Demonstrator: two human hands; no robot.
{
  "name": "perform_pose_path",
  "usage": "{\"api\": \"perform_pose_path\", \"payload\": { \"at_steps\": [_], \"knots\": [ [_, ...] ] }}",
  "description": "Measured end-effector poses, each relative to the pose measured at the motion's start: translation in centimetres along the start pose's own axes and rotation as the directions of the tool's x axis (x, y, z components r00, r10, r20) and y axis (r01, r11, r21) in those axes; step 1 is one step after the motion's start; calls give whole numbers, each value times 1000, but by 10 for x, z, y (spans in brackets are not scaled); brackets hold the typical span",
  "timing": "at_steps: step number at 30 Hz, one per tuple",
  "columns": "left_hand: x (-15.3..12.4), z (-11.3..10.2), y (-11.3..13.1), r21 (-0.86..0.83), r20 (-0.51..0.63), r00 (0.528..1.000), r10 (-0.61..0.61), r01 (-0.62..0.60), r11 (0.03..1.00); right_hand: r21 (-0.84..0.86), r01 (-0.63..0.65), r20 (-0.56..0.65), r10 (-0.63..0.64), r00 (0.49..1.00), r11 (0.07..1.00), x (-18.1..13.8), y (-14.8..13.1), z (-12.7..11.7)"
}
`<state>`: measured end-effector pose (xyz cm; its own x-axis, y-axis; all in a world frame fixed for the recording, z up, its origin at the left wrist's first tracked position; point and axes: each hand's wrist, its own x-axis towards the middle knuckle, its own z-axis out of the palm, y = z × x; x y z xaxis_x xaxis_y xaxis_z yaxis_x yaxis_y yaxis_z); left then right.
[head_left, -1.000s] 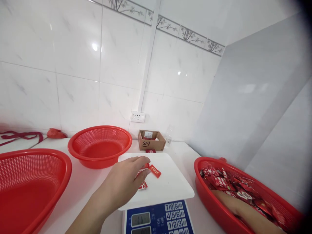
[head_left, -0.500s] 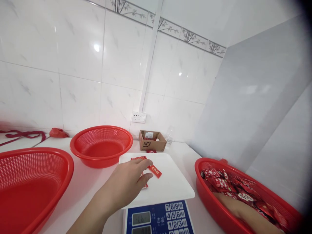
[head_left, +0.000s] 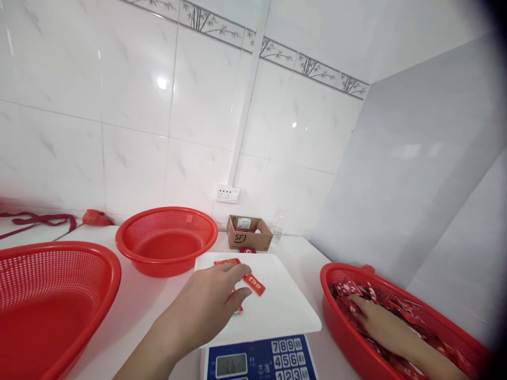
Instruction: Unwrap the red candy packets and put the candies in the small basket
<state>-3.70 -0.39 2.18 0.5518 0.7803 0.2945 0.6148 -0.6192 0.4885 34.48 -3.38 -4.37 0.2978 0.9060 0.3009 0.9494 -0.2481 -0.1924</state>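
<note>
My left hand (head_left: pixel 209 301) lies stretched over the white platter (head_left: pixel 285 311) of a digital scale, fingers extended and close together. Its index fingertip touches a small red packet (head_left: pixel 254 284). A second red packet (head_left: pixel 226 261) lies just beyond the fingers, and a third packet (head_left: pixel 238 309) peeks out under the thumb. My right hand (head_left: pixel 374 323) rests flat, fingers apart, on a heap of red packets (head_left: pixel 400 311) inside the red basket (head_left: pixel 336 322) at the right.
The scale's blue keypad and display (head_left: pixel 261 361) face me. An empty round red basket (head_left: pixel 166 240) stands behind the platter, and a larger red basket (head_left: pixel 51 295) at the left. A small cardboard box (head_left: pixel 249 237) sits by the tiled wall. A grey panel rises at right.
A red packet now lies at the platter's far edge, beyond my left fingers. My right hand has come up onto the packets in the right basket and moved forward.
</note>
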Motion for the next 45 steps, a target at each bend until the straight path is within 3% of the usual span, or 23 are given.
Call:
{"api": "perform_pose_path", "payload": {
  "at_steps": [3,7,10,13,16,19,23,28,35,40,45],
  "knots": [
    [2,2,0,8,2,1000,4,-4,1000,23,-15,37,15,999,1000,6,-4,-18],
    [3,7,2,-73,35,999,27,-25,997,136,96,9,-98,995,986,-8,-53,-36],
    [4,14,7,-168,52,997,56,-47,985,289,265,-80,-253,964,920,-27,-107,-41],
    [5,21,14,-201,51,997,55,-44,979,488,313,-26,-344,938,815,-42,-154,-39],
    [8,25,18,-202,3,999,37,-35,979,593,381,-1,-472,881,710,-47,-186,-33],
    [11,25,15,-238,-83,997,-9,-11,971,649,370,-15,-475,880,665,-44,-203,-29],
    [15,25,5,-336,-127,990,-54,8,942,774,286,4,-457,890,564,-36,-214,-28],
    [21,31,-1,-488,-175,983,-61,-33,872,836,194,75,-456,887,514,-26,-212,-24],
    [29,40,-3,-577,-160,980,-122,8,817,813,305,77,-611,788,497,-10,-189,-19],
    [29,40,-3,-594,-128,988,-87,-6,804,823,358,-7,-621,784,442,-7,-182,-18],
    [32,39,-2,-630,-117,990,-75,-16,776,842,330,16,-631,775,426,-5,-180,-22]
  ]
}}
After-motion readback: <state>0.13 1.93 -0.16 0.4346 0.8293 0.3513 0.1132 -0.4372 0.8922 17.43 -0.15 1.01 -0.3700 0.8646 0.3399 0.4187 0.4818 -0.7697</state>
